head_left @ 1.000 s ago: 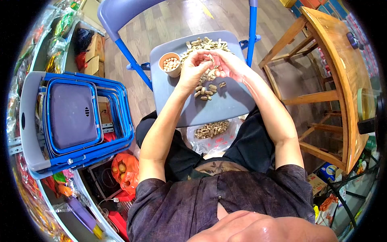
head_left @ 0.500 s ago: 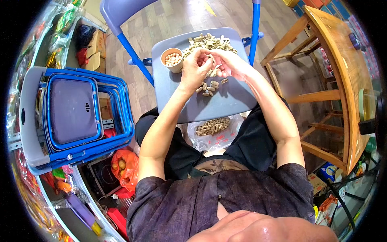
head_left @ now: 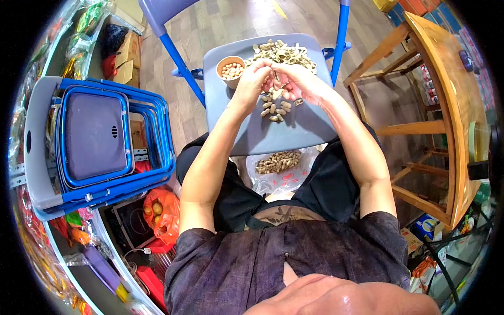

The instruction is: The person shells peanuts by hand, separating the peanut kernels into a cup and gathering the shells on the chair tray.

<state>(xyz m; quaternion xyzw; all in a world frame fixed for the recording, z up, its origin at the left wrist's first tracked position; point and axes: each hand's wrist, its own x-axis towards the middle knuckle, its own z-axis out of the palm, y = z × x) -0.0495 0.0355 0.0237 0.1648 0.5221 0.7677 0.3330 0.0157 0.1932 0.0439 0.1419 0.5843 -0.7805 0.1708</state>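
My left hand [head_left: 254,86] and my right hand [head_left: 302,84] meet above the grey seat of a folding chair [head_left: 278,134]. Their curled fingertips pinch a peanut, mostly hidden between them. Left of my left hand stands a round cup [head_left: 230,80] filled with shelled peanut kernels [head_left: 232,70]. A heap of empty peanut shells [head_left: 283,54] lies just beyond my hands, on the far part of the seat. Several whole peanuts [head_left: 275,110] are scattered below my fingers, on the near side. Between my legs, a clear plastic bag [head_left: 283,181] holds many more unshelled peanuts [head_left: 278,161].
Folded blue-framed chairs [head_left: 97,139] lean at the left beside shelves of packaged goods. An orange bag [head_left: 163,218] with round yellowish produce sits below them. To the right stands a wooden table [head_left: 441,115]. The chair's blue legs [head_left: 181,68] rise beyond the seat.
The view has shifted slightly, so the chair and cup appear a little farther right. My hands stay together over the seat, with small finger movements around the peanut.
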